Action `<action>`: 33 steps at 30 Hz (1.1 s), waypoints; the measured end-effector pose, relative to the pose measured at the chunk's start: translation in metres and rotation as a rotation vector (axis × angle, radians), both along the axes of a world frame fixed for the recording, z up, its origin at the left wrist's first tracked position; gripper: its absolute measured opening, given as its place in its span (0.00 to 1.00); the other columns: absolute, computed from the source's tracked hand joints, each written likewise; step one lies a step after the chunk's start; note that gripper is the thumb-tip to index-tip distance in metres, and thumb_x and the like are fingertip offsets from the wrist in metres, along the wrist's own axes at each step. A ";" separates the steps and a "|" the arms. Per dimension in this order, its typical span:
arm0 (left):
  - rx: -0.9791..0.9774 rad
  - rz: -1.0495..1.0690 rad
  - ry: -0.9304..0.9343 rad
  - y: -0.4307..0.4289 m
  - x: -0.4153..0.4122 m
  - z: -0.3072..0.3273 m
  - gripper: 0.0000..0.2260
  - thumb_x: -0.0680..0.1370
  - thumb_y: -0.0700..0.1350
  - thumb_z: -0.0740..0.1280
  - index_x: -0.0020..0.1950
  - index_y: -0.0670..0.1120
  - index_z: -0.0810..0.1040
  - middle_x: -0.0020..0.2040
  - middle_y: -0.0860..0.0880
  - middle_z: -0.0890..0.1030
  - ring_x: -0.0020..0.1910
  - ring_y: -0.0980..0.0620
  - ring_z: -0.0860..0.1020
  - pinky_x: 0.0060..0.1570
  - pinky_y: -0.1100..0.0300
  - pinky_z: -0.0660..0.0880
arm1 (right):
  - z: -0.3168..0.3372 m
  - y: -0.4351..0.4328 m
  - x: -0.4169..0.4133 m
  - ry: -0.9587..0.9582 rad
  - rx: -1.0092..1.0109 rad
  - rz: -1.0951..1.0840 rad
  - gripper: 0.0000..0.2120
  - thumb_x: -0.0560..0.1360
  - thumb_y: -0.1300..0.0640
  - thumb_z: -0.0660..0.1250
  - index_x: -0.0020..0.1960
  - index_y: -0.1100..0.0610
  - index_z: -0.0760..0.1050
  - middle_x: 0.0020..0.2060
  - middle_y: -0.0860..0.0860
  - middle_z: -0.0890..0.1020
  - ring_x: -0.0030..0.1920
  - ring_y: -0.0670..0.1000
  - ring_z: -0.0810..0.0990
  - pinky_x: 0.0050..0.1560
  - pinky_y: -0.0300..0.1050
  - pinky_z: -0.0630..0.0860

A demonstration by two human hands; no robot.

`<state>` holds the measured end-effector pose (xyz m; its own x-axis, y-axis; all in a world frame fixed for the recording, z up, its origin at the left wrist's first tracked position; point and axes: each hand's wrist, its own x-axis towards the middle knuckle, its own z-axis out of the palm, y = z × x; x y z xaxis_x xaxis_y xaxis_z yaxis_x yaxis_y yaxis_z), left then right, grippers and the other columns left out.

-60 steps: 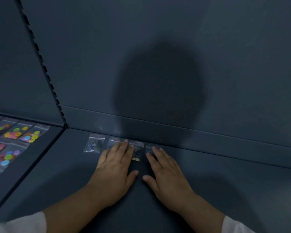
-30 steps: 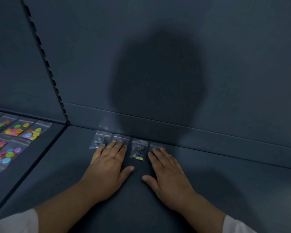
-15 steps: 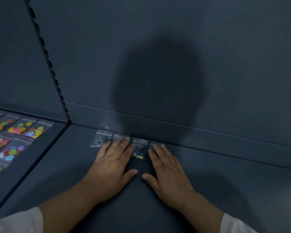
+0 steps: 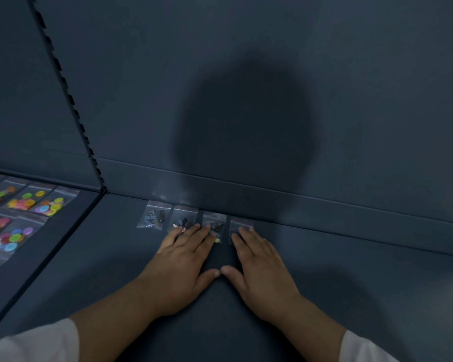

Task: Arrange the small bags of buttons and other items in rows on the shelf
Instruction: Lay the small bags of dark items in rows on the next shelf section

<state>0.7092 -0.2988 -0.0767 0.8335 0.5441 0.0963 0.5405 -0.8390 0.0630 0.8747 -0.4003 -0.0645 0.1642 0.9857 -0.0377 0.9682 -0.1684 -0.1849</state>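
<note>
A dark back panel (image 4: 246,61) fills most of the view, with a rounded head shadow (image 4: 246,131) on it. Below it lies the dark shelf (image 4: 351,283). A slotted upright (image 4: 71,100) comes down to the shelf's back left corner. Beyond the shelf's left edge is a neighbouring shelf (image 4: 58,228) with bags of coloured buttons (image 4: 47,205) laid in rows.

The left hand (image 4: 183,265) and right hand (image 4: 262,270) lie palm down on the shelf, fingers straight and grasping nothing, thumb tips almost meeting.

Four small bags (image 4: 212,220) of dark items lie side by side along the shelf's back edge, left of its middle. The leftmost bag (image 4: 154,216) lies untouched. Left fingertips rest on the second bag (image 4: 185,218) and the third bag (image 4: 216,223). Right fingertips rest on the fourth bag (image 4: 241,223).
</note>
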 end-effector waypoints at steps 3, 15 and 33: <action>-0.009 -0.005 0.006 0.000 0.000 0.001 0.33 0.78 0.66 0.43 0.71 0.46 0.68 0.71 0.48 0.70 0.71 0.50 0.67 0.68 0.52 0.51 | 0.000 0.000 0.000 0.000 0.000 0.002 0.50 0.63 0.28 0.25 0.77 0.53 0.47 0.77 0.49 0.48 0.76 0.47 0.42 0.73 0.43 0.36; 0.021 0.027 -0.068 -0.004 -0.002 0.005 0.30 0.76 0.63 0.54 0.73 0.47 0.65 0.73 0.47 0.66 0.73 0.48 0.61 0.69 0.52 0.50 | 0.000 -0.003 -0.001 0.028 0.052 0.002 0.48 0.66 0.27 0.26 0.77 0.51 0.49 0.77 0.49 0.48 0.76 0.48 0.43 0.75 0.46 0.43; 0.184 0.161 -0.109 -0.011 -0.127 0.050 0.27 0.73 0.58 0.56 0.66 0.44 0.74 0.65 0.43 0.75 0.65 0.42 0.73 0.64 0.48 0.58 | 0.030 0.005 -0.112 -0.105 0.315 0.020 0.24 0.75 0.46 0.54 0.65 0.57 0.72 0.66 0.55 0.74 0.67 0.57 0.71 0.66 0.57 0.66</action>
